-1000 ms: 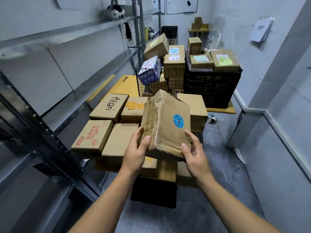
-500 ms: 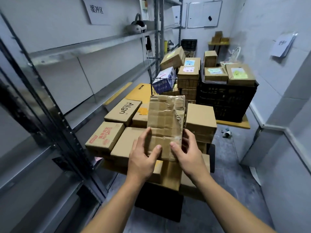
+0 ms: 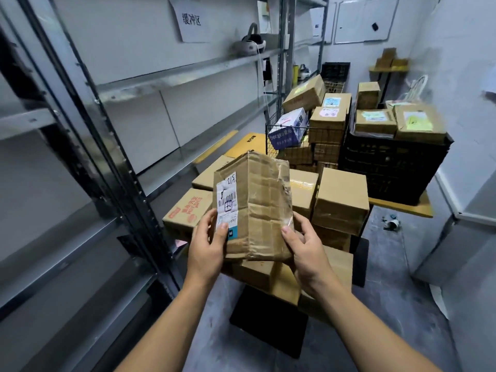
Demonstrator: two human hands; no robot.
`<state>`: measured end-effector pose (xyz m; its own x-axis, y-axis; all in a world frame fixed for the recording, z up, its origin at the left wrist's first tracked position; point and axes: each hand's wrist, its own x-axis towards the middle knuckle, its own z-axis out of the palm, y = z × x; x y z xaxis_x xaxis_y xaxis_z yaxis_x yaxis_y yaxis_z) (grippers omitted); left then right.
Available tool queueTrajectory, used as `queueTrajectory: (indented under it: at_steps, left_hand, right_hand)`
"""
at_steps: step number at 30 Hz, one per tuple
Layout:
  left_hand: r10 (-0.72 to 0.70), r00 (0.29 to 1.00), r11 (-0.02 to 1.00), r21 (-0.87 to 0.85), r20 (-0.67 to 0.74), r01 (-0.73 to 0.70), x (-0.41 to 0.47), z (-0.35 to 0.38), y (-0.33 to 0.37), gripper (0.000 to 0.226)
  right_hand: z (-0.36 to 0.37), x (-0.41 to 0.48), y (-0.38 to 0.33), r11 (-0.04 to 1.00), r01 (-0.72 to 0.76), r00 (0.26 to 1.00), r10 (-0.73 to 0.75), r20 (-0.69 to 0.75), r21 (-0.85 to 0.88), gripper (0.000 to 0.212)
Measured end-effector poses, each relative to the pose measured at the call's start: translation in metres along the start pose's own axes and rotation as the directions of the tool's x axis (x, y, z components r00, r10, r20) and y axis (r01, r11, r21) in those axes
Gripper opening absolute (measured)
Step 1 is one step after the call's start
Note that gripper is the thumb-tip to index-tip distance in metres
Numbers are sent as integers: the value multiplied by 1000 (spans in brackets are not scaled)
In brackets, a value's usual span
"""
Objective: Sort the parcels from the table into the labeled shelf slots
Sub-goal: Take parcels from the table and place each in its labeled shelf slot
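Note:
A crumpled, taped brown parcel [image 3: 260, 205] stands upright in front of me, held above the pile of parcels on the table [image 3: 341, 200]. Its left face carries a white shipping label with a barcode and handwriting. My left hand [image 3: 208, 248] grips its lower left edge, thumb on the label. My right hand [image 3: 303, 245] grips its lower right corner. The metal shelf unit [image 3: 171, 76] runs along the left, with a paper sign [image 3: 192, 21] on the wall above its upper level.
A wire basket [image 3: 284, 140] and a black crate [image 3: 394, 170] full of boxes stand behind the table. A box with red print [image 3: 188, 210] lies at the pile's left. A headset [image 3: 248, 44] rests on the upper shelf. The wall closes in on the right.
Both hands have turned the parcel, so the face with the blue round sticker is gone and the labelled side now shows. My view has lifted toward the shelf.

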<state>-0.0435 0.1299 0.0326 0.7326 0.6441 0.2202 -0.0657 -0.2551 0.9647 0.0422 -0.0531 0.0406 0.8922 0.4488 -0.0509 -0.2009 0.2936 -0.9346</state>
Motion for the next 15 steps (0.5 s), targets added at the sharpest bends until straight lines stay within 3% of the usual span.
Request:
queueTrajectory:
  at_steps: [4, 7, 10, 12, 15]
  left_hand:
    - [-18, 995, 999, -45, -94, 14, -13, -32, -3, 39]
    - [47, 980, 997, 75, -191, -33, -23, -66, -3, 54]
    - [92, 962, 989, 139, -259, -57, -36, -103, -1, 53]
    - [105, 950, 985, 159, -293, -60, -49, -130, 4, 49]
    - [167, 916, 964, 255, -365, -74, -73, -174, 11, 46]
  right_hand:
    - [26, -2, 7, 986, 117, 993, -114, 34, -115, 47]
    - [51, -4, 11, 886, 287, 958, -270, 99, -364, 57]
    - [82, -9, 21, 764, 468, 883, -391, 258, -445, 49]
    - [106, -15, 28, 701, 512, 857, -382, 345, -496, 36]
    - [145, -28, 38, 716, 496, 851, -289, 438, -491, 22]
